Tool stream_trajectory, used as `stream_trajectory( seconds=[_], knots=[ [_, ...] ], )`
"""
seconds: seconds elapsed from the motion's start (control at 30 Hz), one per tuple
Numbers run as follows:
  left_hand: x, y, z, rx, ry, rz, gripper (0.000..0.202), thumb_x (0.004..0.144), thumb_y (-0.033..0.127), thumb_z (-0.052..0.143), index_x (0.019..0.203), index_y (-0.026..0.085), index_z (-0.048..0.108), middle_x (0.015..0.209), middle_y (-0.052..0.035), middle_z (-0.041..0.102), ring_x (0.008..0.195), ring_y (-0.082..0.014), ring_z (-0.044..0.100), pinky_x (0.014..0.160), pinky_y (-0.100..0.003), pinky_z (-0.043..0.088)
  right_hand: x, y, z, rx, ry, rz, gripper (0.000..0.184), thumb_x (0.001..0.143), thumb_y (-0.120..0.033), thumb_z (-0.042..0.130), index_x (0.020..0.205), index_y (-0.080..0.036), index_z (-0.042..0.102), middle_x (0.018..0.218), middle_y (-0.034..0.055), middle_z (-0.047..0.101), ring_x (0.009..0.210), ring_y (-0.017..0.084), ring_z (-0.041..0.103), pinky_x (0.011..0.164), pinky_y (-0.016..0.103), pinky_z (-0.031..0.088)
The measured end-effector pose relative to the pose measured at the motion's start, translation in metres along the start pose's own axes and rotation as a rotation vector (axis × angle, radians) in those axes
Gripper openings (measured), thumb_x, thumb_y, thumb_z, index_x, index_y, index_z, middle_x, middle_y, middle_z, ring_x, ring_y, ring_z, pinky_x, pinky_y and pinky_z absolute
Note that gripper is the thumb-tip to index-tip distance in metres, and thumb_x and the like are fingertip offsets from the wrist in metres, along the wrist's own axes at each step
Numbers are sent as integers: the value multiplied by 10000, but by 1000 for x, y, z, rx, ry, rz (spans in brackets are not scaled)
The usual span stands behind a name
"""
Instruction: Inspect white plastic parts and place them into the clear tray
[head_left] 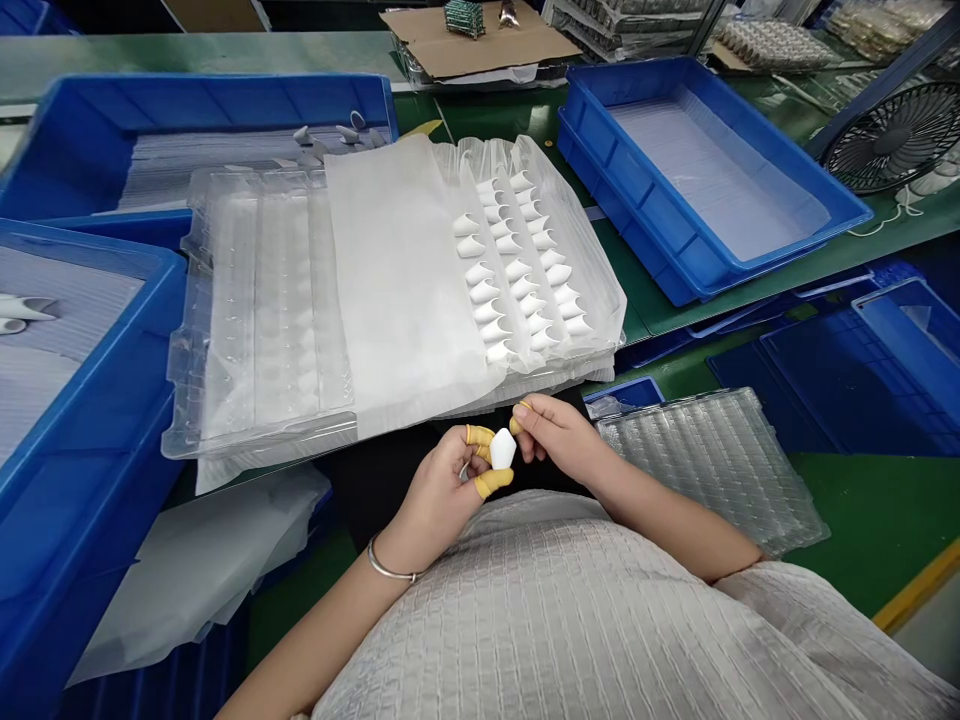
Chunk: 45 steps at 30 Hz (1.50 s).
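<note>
My left hand (pixel 457 475), with yellow finger cots on its fingertips, pinches a small white faceted plastic piece (pixel 503 450) just above my lap. Close by on the right, my right hand (pixel 551 432) is closed, its thumb and a yellow-capped finger pressed together. Whether it touches the piece or grips anything small, I cannot tell. Beyond both hands lies a clear plastic tray (pixel 262 300), partly covered by a white sheet (pixel 409 270). At its right side several rows of curved white pieces (pixel 517 265) sit in the slots.
Blue bins stand at the left (pixel 90 400), back left (pixel 217 105) and right (pixel 660 190). Another clear tray (pixel 712 465) is low on my right. A black fan (pixel 892 140) stands far right. Cardboard (pixel 480 40) lies at the back. White sheets (pixel 202 570) hang low left.
</note>
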<state>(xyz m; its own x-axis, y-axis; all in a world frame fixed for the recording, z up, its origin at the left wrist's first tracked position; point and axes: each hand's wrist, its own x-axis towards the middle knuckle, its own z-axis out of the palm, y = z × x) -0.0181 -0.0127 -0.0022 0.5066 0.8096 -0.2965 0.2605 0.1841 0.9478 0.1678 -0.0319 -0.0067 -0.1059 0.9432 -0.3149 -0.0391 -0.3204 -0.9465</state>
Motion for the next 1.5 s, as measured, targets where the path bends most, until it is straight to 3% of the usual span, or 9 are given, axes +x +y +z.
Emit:
stream_trajectory(
  seconds=[0.37, 0.5, 0.63, 0.7, 0.9, 1.03, 1.2, 1.37, 1.5],
  knots=[
    [2, 1, 0, -256, -61, -137, 291, 762, 311, 729, 927, 189, 521, 748, 32, 561, 534, -75, 443, 454, -199, 404, -2, 4, -8, 58, 83, -32, 187, 872, -355, 613, 964, -194, 595, 803, 2, 610, 691, 132, 563, 553, 238, 429],
    [3, -3, 0, -307, -82, -131, 305, 772, 314, 733, 931, 193, 503, 774, 32, 572, 521, -61, 439, 444, -184, 406, -7, -2, -4, -23, 39, -88, 191, 888, -368, 609, 836, -186, 587, 751, -10, 554, 671, 127, 512, 601, 259, 421],
    [4, -5, 1, -309, -80, -111, 300, 778, 304, 735, 917, 194, 492, 769, 38, 565, 521, -57, 444, 442, -176, 416, -13, -9, 5, -256, 27, -120, 262, 776, -359, 755, 773, -194, 551, 716, -33, 496, 640, 121, 444, 560, 245, 359],
    [4, -4, 1, -314, -70, -112, 310, 774, 303, 742, 913, 193, 488, 768, 39, 568, 521, -56, 449, 443, -175, 417, -12, -10, 8, -324, 37, -155, 260, 792, -357, 742, 746, -192, 546, 717, -30, 496, 648, 123, 449, 560, 243, 352],
    [3, -3, 2, -421, -91, -124, 332, 779, 349, 746, 901, 191, 480, 784, 28, 597, 494, -46, 451, 433, -177, 389, -9, -11, 6, -104, -34, -116, 304, 923, -420, 556, 730, -186, 543, 669, -15, 552, 610, 123, 519, 581, 260, 425],
    [4, -3, 3, -451, -90, -125, 358, 756, 345, 771, 903, 189, 484, 773, 33, 598, 492, -45, 447, 428, -173, 380, -11, -12, 7, 1, -39, -46, 261, 897, -415, 589, 784, -181, 560, 702, -8, 575, 624, 124, 538, 582, 261, 444],
    [4, -3, 3, -413, -85, -127, 346, 763, 343, 761, 899, 196, 479, 708, 58, 568, 481, -48, 446, 433, -172, 389, -14, -13, 10, -3, -50, -13, 166, 790, -281, 694, 816, -181, 564, 716, -27, 543, 640, 117, 505, 596, 258, 424],
    [3, -5, 3, -390, -72, -124, 361, 749, 355, 765, 890, 196, 473, 708, 56, 562, 487, -54, 454, 432, -178, 400, -12, -14, 10, -50, -72, -1, 121, 743, -175, 641, 789, -183, 530, 686, -41, 507, 610, 108, 464, 562, 247, 386],
    [3, -5, 3, -374, -72, -112, 346, 763, 351, 748, 898, 192, 472, 716, 51, 563, 495, -54, 452, 430, -175, 401, -12, -15, 10, -47, -84, -3, 127, 745, -190, 643, 804, -180, 531, 709, -31, 525, 632, 114, 486, 573, 250, 402]
  ],
)
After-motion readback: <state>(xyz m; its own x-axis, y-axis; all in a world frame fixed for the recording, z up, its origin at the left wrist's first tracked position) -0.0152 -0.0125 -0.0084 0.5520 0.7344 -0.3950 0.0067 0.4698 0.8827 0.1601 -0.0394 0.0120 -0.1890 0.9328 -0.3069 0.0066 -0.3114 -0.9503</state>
